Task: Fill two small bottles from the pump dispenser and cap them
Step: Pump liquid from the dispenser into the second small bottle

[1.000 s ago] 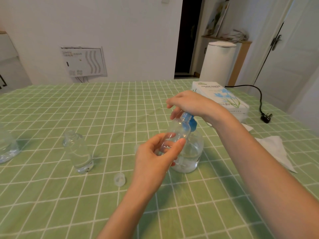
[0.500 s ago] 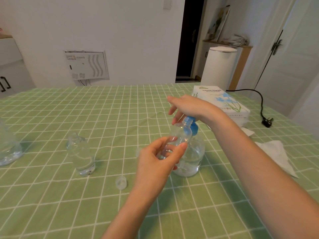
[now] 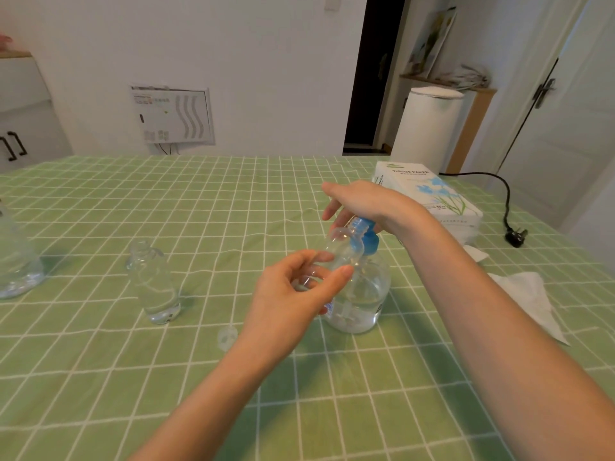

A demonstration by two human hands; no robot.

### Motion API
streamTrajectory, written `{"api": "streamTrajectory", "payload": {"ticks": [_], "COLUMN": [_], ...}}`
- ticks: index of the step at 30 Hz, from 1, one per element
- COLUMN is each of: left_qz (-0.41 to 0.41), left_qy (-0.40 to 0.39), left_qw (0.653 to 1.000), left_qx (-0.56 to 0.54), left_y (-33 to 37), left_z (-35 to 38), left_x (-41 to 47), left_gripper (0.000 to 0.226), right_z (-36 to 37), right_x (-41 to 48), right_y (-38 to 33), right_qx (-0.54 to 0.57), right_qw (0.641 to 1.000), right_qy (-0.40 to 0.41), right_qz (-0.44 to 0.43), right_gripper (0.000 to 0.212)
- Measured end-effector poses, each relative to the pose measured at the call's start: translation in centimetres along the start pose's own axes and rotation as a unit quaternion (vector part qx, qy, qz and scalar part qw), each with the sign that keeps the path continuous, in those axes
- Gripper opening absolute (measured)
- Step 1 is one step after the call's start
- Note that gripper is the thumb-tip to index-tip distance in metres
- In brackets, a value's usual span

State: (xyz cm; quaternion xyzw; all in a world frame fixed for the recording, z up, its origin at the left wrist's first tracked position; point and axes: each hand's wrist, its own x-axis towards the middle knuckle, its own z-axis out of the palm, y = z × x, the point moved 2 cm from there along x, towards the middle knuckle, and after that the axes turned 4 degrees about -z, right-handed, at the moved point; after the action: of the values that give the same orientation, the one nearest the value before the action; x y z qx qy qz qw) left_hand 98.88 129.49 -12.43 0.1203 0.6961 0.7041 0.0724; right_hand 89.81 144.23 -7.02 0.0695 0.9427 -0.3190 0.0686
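My left hand (image 3: 293,297) holds a small clear bottle (image 3: 342,247), tilted, its mouth up against the blue pump head (image 3: 364,236) of the clear dispenser (image 3: 361,294). My right hand (image 3: 362,201) lies palm down on top of the pump head, fingers spread. A second small clear bottle (image 3: 153,282) stands uncapped to the left on the green checked cloth. A clear cap (image 3: 227,337) lies on the cloth just left of my left wrist.
A tissue box (image 3: 429,197) sits behind the dispenser, with loose white tissues (image 3: 529,301) to the right. A black cord and plug (image 3: 514,236) lie at the far right. Part of a large clear bottle (image 3: 16,267) shows at the left edge.
Both hands keep their hold on the small bottle and the pump head. The view has tilted slightly, so everything sits a little lower in frame.
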Motion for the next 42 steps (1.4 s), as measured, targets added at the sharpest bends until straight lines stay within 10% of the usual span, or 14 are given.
{"api": "streamTrajectory", "payload": {"ticks": [42], "left_qz": [0.020], "left_qy": [0.020], "left_qw": [0.999], "left_qx": [-0.038], "left_y": [-1.3], "left_z": [0.8], "left_x": [-0.3], "left_gripper": [0.027], "right_z": [0.2], "right_x": [0.1], "right_y": [-0.2], "right_qx": [-0.032], "right_qw": [0.998], "right_qy": [0.020], "right_qz": [-0.052], "right_gripper": [0.049]}}
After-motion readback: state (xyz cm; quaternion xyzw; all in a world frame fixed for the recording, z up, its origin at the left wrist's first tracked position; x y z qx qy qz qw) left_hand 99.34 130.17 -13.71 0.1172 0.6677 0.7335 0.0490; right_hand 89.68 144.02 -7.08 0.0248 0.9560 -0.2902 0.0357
